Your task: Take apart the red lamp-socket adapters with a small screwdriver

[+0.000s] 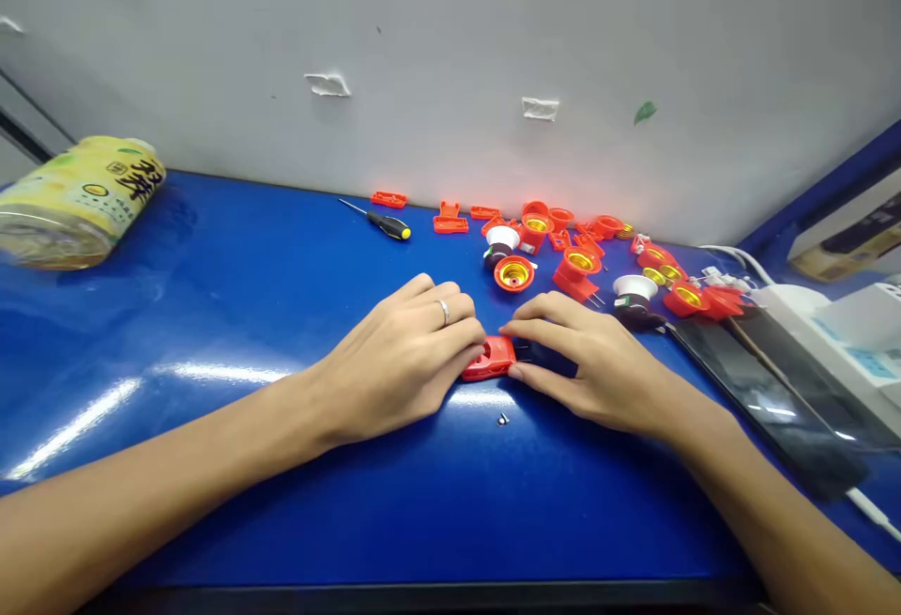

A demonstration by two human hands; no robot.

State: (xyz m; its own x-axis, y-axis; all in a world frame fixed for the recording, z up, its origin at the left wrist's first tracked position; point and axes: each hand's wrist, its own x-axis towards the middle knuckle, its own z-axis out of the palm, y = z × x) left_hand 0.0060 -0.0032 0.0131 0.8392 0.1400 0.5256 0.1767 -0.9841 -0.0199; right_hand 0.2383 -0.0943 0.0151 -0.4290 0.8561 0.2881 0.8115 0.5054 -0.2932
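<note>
Watching from afar, I've got the left hand point(404, 357) and right hand point(602, 361) both pinching a red plug housing point(491, 361) mid-tabletop point(267, 268), far side of some tiny metal hardware point(502, 419).

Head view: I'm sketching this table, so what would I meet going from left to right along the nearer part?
Yellow-labelled bottle, left hand, red plastic piece, right hand, dark glossy slab.

The glossy red pronged housing point(493, 358) (partly covered) points rightward.
</note>
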